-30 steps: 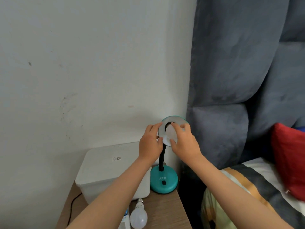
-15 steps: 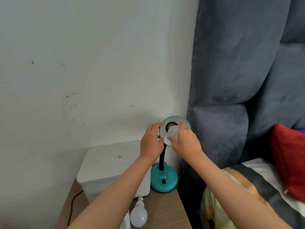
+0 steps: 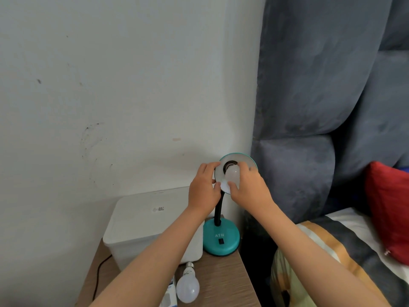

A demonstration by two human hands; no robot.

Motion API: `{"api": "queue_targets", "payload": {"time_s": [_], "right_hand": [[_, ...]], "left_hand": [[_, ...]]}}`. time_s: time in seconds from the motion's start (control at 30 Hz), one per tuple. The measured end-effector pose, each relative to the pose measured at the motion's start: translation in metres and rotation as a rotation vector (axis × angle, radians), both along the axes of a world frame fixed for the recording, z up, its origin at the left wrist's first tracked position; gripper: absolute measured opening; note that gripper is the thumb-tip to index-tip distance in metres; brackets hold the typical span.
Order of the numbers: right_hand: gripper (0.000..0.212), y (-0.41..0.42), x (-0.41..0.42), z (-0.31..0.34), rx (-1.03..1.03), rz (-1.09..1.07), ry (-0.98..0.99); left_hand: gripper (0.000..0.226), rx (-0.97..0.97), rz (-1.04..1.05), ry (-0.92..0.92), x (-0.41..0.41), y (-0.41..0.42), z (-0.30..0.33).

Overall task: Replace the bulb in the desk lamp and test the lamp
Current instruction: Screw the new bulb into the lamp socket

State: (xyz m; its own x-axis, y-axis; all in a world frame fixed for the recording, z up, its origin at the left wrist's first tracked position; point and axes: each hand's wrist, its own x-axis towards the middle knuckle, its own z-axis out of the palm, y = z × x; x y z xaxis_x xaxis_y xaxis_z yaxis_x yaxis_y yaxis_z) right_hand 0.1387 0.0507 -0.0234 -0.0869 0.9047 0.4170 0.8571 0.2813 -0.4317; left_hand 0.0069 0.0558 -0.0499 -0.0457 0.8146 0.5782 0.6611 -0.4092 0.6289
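A teal desk lamp stands on the wooden bedside table, its round base [image 3: 221,239] at the table's right rear and its shade [image 3: 240,159] turned towards me on a black flexible neck. A white bulb [image 3: 232,173] sits at the dark socket in the shade's centre. My right hand [image 3: 250,187] grips this bulb with thumb and fingers curled round it. My left hand [image 3: 204,188] holds the shade's left rim. A second white bulb [image 3: 187,286] lies on the table near its front edge, screw cap pointing away from me.
A white lidded plastic box [image 3: 143,220] fills the table's rear left, against the wall. A black cable [image 3: 98,278] runs along the table's left side. A small box [image 3: 169,300] lies beside the loose bulb. A grey padded headboard [image 3: 309,107] and a bed with a red pillow [image 3: 389,207] are to the right.
My right hand has turned on the bulb, its fingers shifting round it, so more of the bulb and the socket shows. My left hand stays on the shade's rim.
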Motion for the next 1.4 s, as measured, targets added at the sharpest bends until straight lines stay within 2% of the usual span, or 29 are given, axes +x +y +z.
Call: {"api": "queue_targets", "payload": {"time_s": [0.13, 0.27, 0.4, 0.5, 0.67, 0.83, 1.0, 1.2, 1.4], "right_hand": [[0.043, 0.002, -0.003, 0.0, 0.012, -0.044, 0.015], [0.056, -0.001, -0.005, -0.003, 0.036, 0.014, 0.054], [0.047, 0.002, 0.0, -0.007, 0.059, -0.001, 0.125], [0.051, 0.002, 0.001, -0.008, 0.024, -0.035, 0.212], [0.057, -0.001, 0.0, -0.01, 0.068, 0.057, 0.197], [0.053, 0.004, 0.001, -0.012, 0.046, -0.031, 0.284], [0.061, 0.0, -0.001, -0.016, 0.101, 0.04, 0.227], [0.052, 0.007, -0.001, -0.022, 0.131, -0.052, 0.327], [0.052, 0.004, -0.005, -0.028, 0.187, -0.017, 0.158]], "left_hand": [[0.049, 0.001, 0.002, 0.0, 0.001, -0.001, 0.001], [0.049, -0.005, 0.006, -0.005, 0.0, -0.002, 0.001], [0.049, -0.007, 0.001, -0.009, 0.0, -0.002, 0.001], [0.048, -0.009, -0.008, -0.009, 0.0, -0.001, 0.001], [0.049, -0.009, -0.011, -0.023, -0.002, -0.001, 0.001], [0.048, -0.007, -0.02, -0.027, -0.002, -0.002, 0.0], [0.049, -0.012, -0.013, -0.041, -0.002, -0.002, 0.001], [0.048, -0.006, -0.016, -0.05, -0.001, -0.003, -0.001], [0.049, -0.007, -0.017, -0.052, -0.002, -0.002, -0.001]]}}
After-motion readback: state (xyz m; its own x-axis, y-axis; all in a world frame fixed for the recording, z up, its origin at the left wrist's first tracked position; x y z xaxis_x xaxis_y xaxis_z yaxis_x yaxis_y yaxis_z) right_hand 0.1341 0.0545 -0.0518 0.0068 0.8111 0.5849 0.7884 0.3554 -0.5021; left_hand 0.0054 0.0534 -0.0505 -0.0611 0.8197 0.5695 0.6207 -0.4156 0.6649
